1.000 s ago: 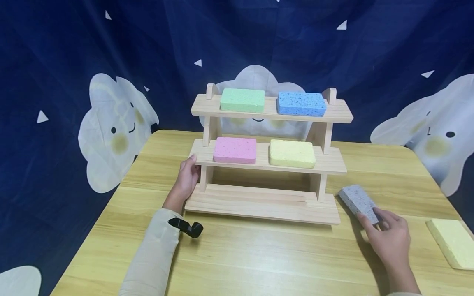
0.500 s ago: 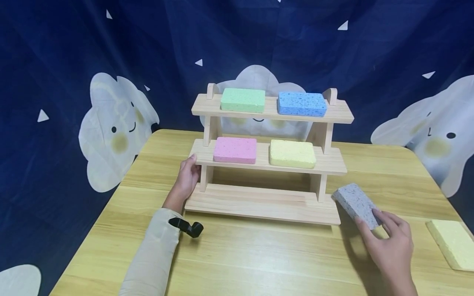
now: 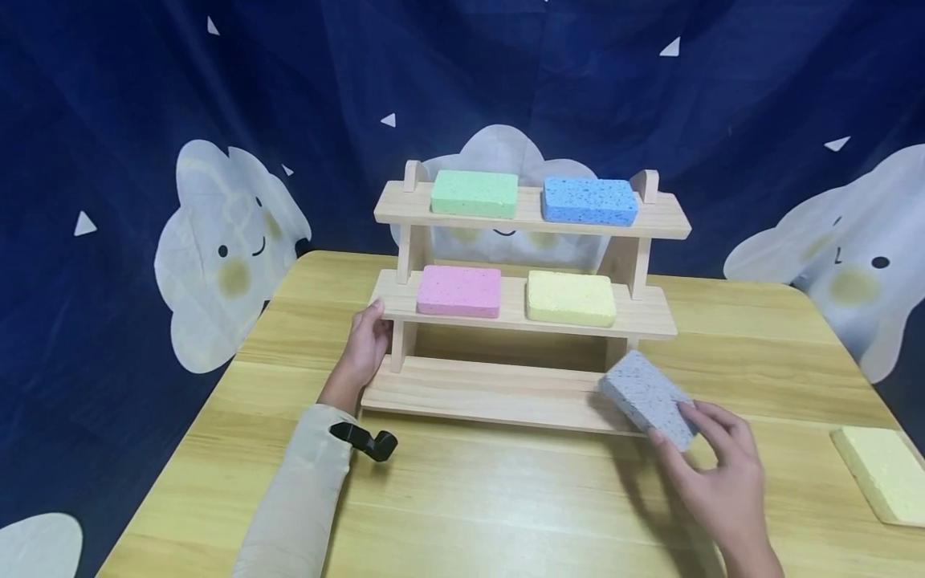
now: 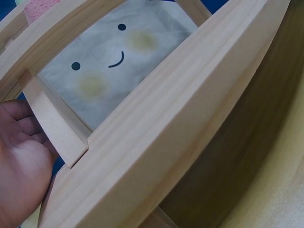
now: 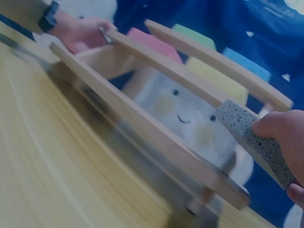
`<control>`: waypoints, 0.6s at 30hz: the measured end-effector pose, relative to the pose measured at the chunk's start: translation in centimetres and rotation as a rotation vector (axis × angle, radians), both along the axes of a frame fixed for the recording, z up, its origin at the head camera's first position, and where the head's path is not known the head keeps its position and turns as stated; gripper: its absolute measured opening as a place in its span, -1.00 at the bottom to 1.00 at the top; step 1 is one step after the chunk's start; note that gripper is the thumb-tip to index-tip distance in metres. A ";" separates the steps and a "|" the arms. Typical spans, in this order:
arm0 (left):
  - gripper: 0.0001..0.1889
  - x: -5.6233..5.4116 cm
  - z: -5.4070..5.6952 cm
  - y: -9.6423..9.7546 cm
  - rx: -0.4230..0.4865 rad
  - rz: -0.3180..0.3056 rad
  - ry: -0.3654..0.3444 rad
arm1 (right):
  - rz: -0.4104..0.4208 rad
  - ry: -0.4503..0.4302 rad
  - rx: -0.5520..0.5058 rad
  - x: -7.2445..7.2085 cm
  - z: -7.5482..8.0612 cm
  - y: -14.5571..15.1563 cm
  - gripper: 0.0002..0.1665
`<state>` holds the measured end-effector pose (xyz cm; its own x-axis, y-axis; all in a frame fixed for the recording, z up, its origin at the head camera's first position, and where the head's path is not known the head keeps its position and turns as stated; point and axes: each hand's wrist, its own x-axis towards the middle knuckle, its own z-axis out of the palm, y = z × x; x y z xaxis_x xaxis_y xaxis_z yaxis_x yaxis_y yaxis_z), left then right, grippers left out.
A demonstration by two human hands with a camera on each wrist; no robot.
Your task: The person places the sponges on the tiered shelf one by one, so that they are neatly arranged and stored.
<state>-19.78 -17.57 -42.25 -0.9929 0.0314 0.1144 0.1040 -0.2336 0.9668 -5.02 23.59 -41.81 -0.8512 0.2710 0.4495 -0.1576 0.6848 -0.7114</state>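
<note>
A three-tier wooden display shelf (image 3: 477, 391) stands on the table. My left hand (image 3: 364, 351) grips the left end of its middle tier, thumb on the board's edge; in the left wrist view its fingers pass behind the side upright (image 4: 57, 121). My right hand (image 3: 723, 475) pinches a grey speckled sponge (image 3: 645, 395) between thumb and fingers. Tilted, the sponge overlaps the right end of the bottom tier in the head view. Green (image 3: 474, 193) and blue (image 3: 588, 201) sponges lie on the top tier, pink (image 3: 458, 291) and yellow (image 3: 570, 298) ones on the middle tier.
Another yellow sponge (image 3: 883, 474) lies on the wooden table (image 3: 462, 506) at the far right. Behind the table hangs a dark blue curtain (image 3: 361, 64) with smiling clouds. A black strap piece (image 3: 364, 441) sticks out from the left sleeve.
My right hand has lifted the grey sponge and carried it left, from beside the shelf to the bottom tier's right end. The left hand keeps its place on the shelf.
</note>
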 end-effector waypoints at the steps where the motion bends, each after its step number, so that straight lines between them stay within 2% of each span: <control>1: -0.41 0.0 0.0 0.0 0.006 0.002 -0.002 | 0.023 -0.010 0.001 -0.1 0.0 -0.4 -0.37; 5: -0.39 -0.1 -0.2 0.0 0.018 0.005 -0.010 | 0.105 -0.040 0.014 -0.8 -0.2 -2.1 -0.38; 12: -0.40 -0.1 -0.2 0.0 0.020 0.004 -0.020 | 0.276 -0.018 0.028 -1.9 -0.6 -5.2 -0.42; 18: -0.43 -0.1 0.1 0.0 0.020 0.011 -0.032 | 0.381 -0.028 0.101 -2.9 -1.1 -7.7 -0.41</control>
<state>-19.87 -17.62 -42.20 -0.9964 0.0187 0.0826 0.0752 -0.2520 0.9648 -7.91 15.90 -42.90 -0.8947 -0.1110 0.4327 -0.3952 0.6480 -0.6510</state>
